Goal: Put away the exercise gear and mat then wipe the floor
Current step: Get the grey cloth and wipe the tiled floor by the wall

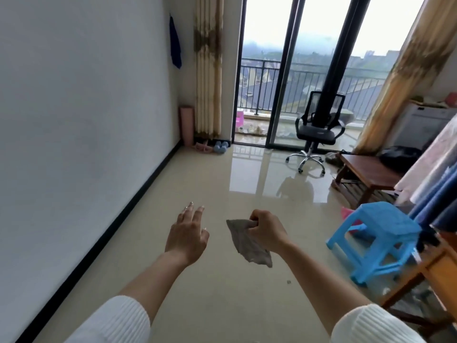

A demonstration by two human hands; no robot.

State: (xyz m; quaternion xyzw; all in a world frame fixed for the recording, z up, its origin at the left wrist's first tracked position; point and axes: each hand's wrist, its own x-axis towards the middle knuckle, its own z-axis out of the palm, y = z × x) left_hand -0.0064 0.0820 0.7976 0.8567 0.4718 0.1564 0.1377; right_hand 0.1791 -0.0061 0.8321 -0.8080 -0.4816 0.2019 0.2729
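Observation:
My right hand (265, 227) is shut on a grey cloth (249, 243) that hangs down over the glossy beige tiled floor (222, 280). My left hand (186, 233) is held out beside it, fingers apart, holding nothing. In the far left corner a rolled pink mat (186, 126) stands upright against the wall. At its foot lie a pink piece of exercise gear (202, 147) and light blue dumbbells (220, 147) on the floor.
A light blue plastic stool (376, 238) stands to my right, beside a wooden table edge (442, 266). Farther back are a low wooden table (366, 172) and a black office chair (317, 129) in front of the glass balcony doors (286, 70). A white wall (86, 120) runs along the left.

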